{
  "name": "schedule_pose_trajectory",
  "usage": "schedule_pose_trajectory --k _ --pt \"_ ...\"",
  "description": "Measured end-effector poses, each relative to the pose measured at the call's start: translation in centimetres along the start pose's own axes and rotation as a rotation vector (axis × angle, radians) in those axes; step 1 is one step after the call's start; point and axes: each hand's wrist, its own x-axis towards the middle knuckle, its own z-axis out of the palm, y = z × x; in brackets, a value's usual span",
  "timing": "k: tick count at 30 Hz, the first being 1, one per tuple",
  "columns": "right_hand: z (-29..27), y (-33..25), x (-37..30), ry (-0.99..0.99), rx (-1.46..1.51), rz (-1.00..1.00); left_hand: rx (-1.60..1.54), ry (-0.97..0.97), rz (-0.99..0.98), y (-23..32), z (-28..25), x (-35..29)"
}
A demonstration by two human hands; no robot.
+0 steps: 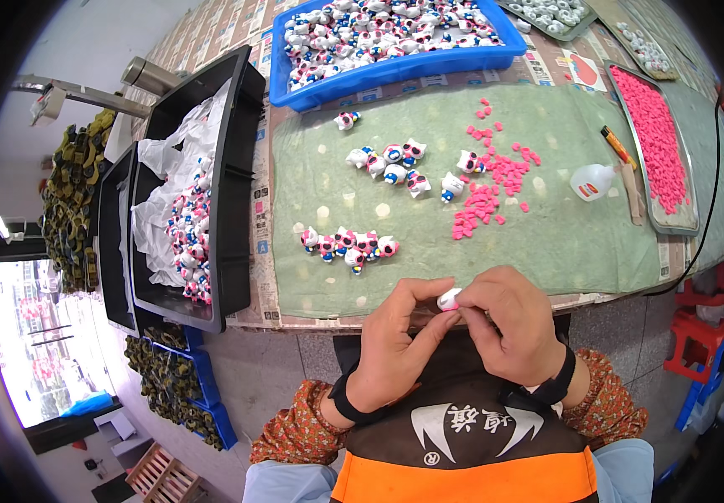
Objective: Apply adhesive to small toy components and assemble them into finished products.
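Note:
Close to the table's front edge, my left hand pinches a small white figurine with a bit of pink on its lower side. My right hand closes on the same figurine from the other side, its fingertips partly hiding it. On the green cloth ahead lie a cluster of white cat figurines with blue bodies and, nearer and to the left, a row of pinker cat figurines. A loose heap of small pink pieces is spread beyond my right hand.
Black crates with paper and figurines stand at the left. A blue tray full of figurines is at the back. On the right are a white bottle, an orange-and-black tube and a metal tray of pink pieces. A dark cable runs beside it.

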Motion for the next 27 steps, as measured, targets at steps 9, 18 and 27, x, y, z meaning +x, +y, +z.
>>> schedule_pose_trajectory --k 9,18,27 --pt "-0.5 -0.5 0.1 -0.056 0.389 0.436 0.146 0.018 0.058 0.3 -0.1 -0.1" --pt "-1.1 0.1 -0.1 -0.15 0.281 0.311 0.512 -0.004 0.456 0.5 -0.6 0.6" --pt "-0.7 -0.2 -0.7 -0.099 0.333 0.353 0.576 -0.012 0.521 0.3 0.1 0.4"
